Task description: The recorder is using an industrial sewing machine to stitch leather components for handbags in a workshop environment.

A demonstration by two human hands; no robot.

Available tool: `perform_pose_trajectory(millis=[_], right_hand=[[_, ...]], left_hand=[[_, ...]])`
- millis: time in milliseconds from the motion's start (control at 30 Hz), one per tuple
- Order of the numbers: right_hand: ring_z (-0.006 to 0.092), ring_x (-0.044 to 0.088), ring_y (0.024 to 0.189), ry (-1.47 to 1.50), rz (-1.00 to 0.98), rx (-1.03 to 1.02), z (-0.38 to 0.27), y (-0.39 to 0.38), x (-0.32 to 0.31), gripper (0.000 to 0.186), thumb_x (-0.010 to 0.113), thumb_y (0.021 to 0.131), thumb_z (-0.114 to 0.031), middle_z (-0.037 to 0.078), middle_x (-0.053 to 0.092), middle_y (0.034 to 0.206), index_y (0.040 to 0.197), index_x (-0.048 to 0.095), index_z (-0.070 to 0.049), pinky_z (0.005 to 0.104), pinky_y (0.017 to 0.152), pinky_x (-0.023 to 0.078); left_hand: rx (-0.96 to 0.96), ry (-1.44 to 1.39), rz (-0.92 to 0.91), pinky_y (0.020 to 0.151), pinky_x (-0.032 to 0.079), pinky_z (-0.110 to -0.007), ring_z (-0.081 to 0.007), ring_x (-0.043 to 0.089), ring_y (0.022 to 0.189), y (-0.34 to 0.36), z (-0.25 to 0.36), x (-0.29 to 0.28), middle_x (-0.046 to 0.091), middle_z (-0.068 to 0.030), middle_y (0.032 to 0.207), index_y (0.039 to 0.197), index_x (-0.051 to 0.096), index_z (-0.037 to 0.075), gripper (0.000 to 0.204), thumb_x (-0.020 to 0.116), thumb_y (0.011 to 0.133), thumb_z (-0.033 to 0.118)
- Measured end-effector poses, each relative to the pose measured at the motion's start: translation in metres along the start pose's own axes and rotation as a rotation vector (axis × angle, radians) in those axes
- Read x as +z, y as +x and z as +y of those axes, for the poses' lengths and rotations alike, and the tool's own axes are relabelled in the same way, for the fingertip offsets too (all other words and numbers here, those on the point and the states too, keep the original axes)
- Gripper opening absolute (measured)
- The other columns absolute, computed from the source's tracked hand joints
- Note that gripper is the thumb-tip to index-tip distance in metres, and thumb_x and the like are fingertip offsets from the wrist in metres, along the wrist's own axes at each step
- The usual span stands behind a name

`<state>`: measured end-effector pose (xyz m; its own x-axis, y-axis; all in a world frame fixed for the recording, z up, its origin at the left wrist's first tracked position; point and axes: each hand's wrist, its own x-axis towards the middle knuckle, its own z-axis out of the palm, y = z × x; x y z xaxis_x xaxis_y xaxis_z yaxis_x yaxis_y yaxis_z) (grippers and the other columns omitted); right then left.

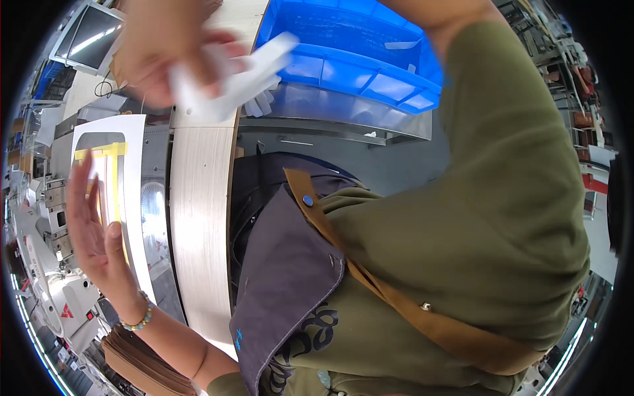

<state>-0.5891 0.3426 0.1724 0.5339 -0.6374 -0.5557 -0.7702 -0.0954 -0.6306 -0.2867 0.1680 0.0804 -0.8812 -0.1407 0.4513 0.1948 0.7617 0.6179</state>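
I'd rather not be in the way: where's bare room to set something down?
Free: the pale wood-grain tabletop strip, between the grey metal plate and dark purple-grey apron. Crowded: its upper end, where the right hand holds blurred white pieces, and the yellow-marked white sheet overlapped by the left hand.

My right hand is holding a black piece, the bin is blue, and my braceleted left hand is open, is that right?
Not quite: in the head view, your right hand holds a white piece. The bin is blue, and your braceleted left hand is open.
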Motion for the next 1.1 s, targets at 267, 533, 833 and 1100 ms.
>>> perform_pose_trajectory(millis=[267, 533, 833, 1100], right_hand=[[0.0187, 0.078, 0.079, 0.037, 0.080, -0.238, -0.024, 0.055, -0.046, 0.014, 0.075, 0.096, -0.008, 0.014, 0.077, 0.088, 0.103, 0.072, 0.003, 0.0320, 0.072, 0.064], [0.0173, 0.078, 0.079, 0.082, -0.182, -0.287, -0.041, 0.163, -0.084, 0.015, 0.076, 0.097, -0.010, 0.012, 0.078, 0.090, 0.106, 0.073, 0.003, 0.0307, 0.073, 0.064], [0.0192, 0.080, 0.080, 0.131, -0.239, -0.196, -0.009, 0.253, -0.050, 0.027, 0.078, 0.096, -0.021, 0.012, 0.076, 0.093, 0.097, 0.064, 0.002, 0.0279, 0.065, 0.064], [0.0135, 0.078, 0.073, 0.207, 0.011, -0.094, 0.012, 0.304, -0.079, 0.027, 0.078, 0.094, -0.021, 0.012, 0.079, 0.088, 0.107, 0.070, 0.002, 0.0225, 0.064, 0.062]], left_hand=[[-0.185, -0.122, 0.043, 0.109, 0.046, -0.043, -0.0287, 0.061, 0.120, -0.001, 0.014, -0.054, 0.065, -0.0176, 0.125, 0.155, 0.043, -0.007, 0.077, 0.075, 0.094, 0.028], [-0.722, -0.596, -0.052, 0.087, 0.060, -0.032, -0.0159, 0.074, 0.092, -0.122, -0.010, -0.048, 0.075, -0.0101, 0.111, 0.140, 0.058, -0.006, 0.057, 0.083, 0.092, 0.010], [-0.904, -0.445, 0.072, 0.095, 0.049, -0.021, -0.0045, 0.062, 0.106, -0.178, -0.021, -0.034, 0.072, -0.0018, 0.121, 0.141, 0.061, -0.003, 0.048, 0.078, 0.096, 0.004], [-0.912, -0.203, 0.264, 0.099, 0.049, -0.025, -0.0086, 0.061, 0.107, -0.186, -0.066, -0.063, 0.073, -0.0036, 0.118, 0.134, 0.069, 0.002, 0.041, 0.079, 0.095, 0.008]])
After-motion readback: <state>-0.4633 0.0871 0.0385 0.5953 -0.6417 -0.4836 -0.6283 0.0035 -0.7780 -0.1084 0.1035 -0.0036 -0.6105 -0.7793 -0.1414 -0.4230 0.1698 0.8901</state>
